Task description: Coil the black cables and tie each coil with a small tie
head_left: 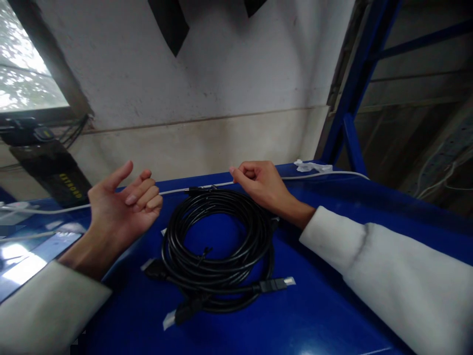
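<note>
Black HDMI-type cables lie coiled in a loose ring on the blue tabletop. Thin black ties show around the coil, and several plugs stick out of it with clear caps on their ends. To the left of the coil, my left hand is raised palm up, its thumb apart and fingers loosely bent, holding nothing. My right hand is closed in a pinch above the coil's back right edge. Whatever its fingertips hold, if anything, is hidden or too small to tell.
A white cable runs along the table's back edge, near crumpled clear plastic. On the left stand a dark bottle and a phone-like glossy panel. A wall rises behind; a blue metal frame stands right.
</note>
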The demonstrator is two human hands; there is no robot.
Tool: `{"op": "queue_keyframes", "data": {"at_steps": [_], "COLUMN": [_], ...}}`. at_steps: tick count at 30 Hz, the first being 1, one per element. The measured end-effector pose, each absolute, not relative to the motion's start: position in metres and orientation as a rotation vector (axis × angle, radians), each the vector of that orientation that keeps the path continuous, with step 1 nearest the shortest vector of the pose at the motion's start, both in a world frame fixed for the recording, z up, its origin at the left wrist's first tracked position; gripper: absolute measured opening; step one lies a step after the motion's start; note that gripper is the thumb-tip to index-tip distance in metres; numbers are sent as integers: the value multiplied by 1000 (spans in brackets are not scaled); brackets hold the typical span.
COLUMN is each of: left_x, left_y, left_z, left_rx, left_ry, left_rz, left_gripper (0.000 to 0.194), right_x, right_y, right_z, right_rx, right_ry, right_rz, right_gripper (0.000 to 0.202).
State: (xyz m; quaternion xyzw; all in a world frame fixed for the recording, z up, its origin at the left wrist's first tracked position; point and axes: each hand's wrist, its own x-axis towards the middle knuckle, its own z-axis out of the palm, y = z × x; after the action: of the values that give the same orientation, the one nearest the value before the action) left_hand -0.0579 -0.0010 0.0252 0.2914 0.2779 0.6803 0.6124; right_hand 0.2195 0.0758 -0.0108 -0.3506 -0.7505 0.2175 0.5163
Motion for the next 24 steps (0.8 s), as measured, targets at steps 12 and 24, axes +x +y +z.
{"op": "queue_keyframes", "data": {"at_steps": [12,24], "left_x": [-76,-85], "left_y": [2,9], "left_z": [29,28], "left_rx": [591,530], "left_ry": [582,608], "left_rz": [1654,1628], "left_gripper": [2,7], "right_x": [224,225], "right_y": [83,93], "right_z": [-12,-13], "right_rx": [-881,-976], "right_ry": [-1708,-1691], "right_rz": [537,431], "right_gripper": [43,55]}}
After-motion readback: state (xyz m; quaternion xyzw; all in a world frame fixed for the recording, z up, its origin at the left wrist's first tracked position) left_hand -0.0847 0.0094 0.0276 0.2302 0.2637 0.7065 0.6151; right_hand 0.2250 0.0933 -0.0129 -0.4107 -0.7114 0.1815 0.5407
